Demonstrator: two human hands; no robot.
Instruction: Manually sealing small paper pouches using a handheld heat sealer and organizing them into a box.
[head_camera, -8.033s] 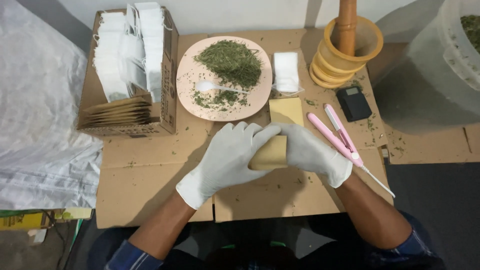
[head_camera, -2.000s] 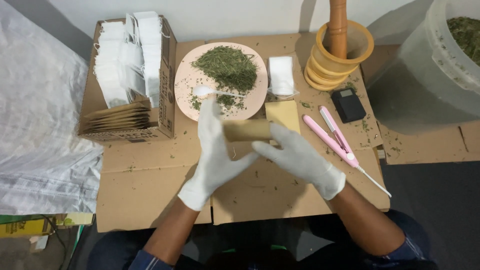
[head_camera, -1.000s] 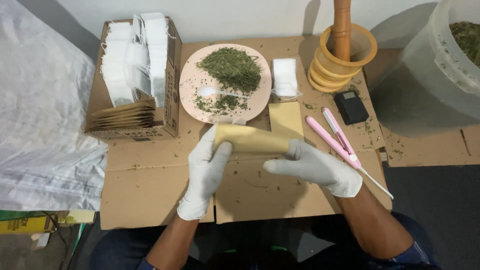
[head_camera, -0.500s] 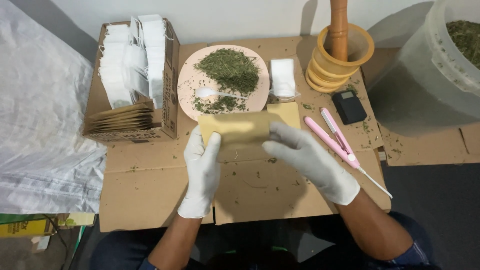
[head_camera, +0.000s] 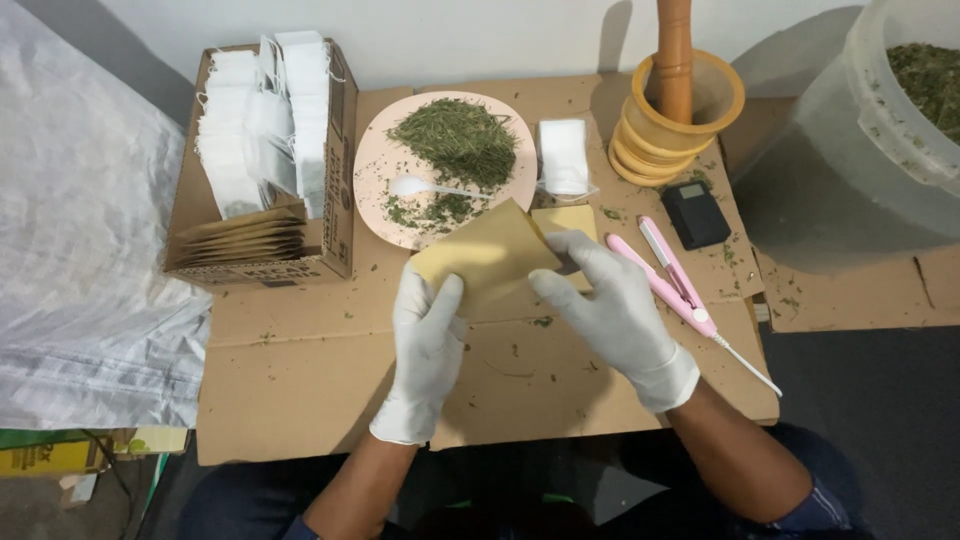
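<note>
Both hands gloved in white, both on the same tan paper envelope (head_camera: 487, 255), held tilted just above the cardboard surface (head_camera: 330, 370).

Left hand (head_camera: 425, 345): grip pinches the envelope's lower left corner, thumb on the near face, fingers behind.

Right hand (head_camera: 610, 305): grip closed on the envelope's right edge, fingertips curled onto it, wrist angled in from the right.

Envelope position: front of centre, its upper edge overlapping the near rim of the pink plate (head_camera: 375, 170). Second tan envelope (head_camera: 565, 225) lies flat on the surface just behind the right hand's fingers, partly covered.

Plate: pile of dried green herb (head_camera: 455, 140) at the back, smaller scatter in front, white plastic spoon (head_camera: 415, 187) between them.

Left of plate: cardboard box (head_camera: 335, 150) with white filter bags (head_camera: 265, 120) standing at the back and a stack of tan envelopes (head_camera: 245, 240) at the front.

Right of plate: a single white filter bag (head_camera: 563, 155), then a yellow wooden mortar (head_camera: 680, 125) with a pestle (head_camera: 673, 55) upright in it. Small black scale (head_camera: 695, 213) in front of the mortar. Pink heat sealer (head_camera: 670, 275) lies diagonally just right of the right hand, cord trailing to the surface edge.

Far right: translucent bucket (head_camera: 860, 130) holding more dried herb. Far left: white woven sack (head_camera: 75, 250). Herb crumbs scattered over the surface.
</note>
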